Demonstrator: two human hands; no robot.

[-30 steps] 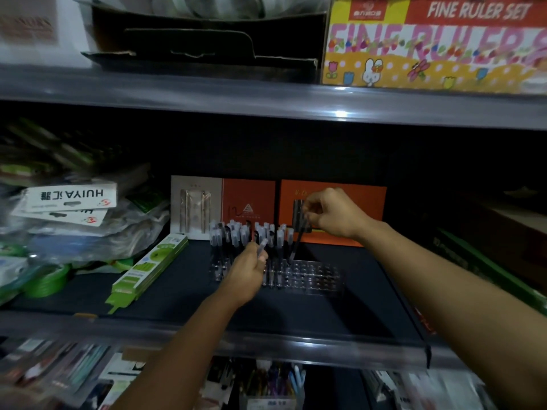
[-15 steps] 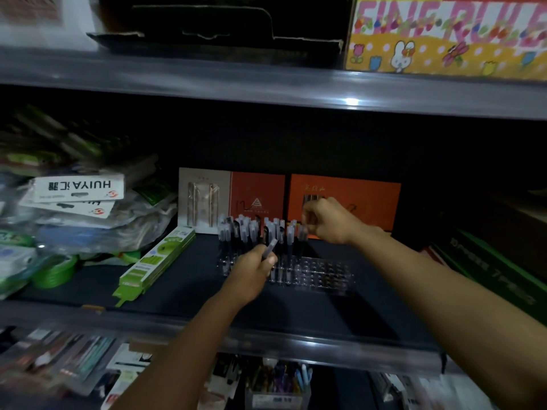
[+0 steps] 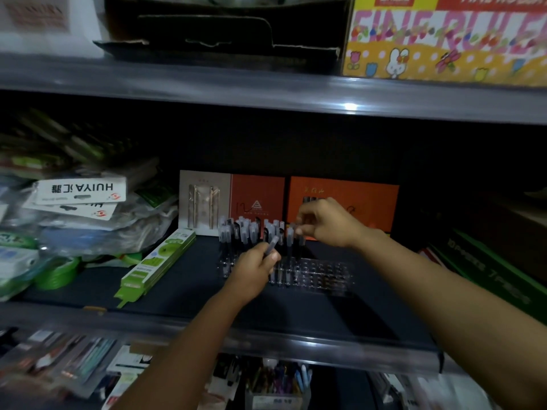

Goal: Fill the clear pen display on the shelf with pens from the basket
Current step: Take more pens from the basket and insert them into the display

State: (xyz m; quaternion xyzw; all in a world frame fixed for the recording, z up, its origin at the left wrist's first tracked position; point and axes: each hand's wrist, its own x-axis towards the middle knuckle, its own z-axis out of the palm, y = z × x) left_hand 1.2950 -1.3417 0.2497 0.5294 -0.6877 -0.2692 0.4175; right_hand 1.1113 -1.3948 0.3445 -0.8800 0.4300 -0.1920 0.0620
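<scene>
Pen (image 3: 272, 243) in left hand (image 3: 255, 269), seemingly.

Left hand (image 3: 256, 269) grips a grey-capped pen (image 3: 273, 243), tilted, just in front of the clear pen display (image 3: 322, 273). Right hand (image 3: 325, 221) pinches the cap of an upright pen (image 3: 291, 232) standing in the display's filled left part. Orange boxes (image 3: 376, 199) behind the right hand.

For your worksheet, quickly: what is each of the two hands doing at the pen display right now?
Left hand: grips a grey-capped pen over the clear pen display.
Right hand: pinches the top of a pen standing in the display.
</scene>
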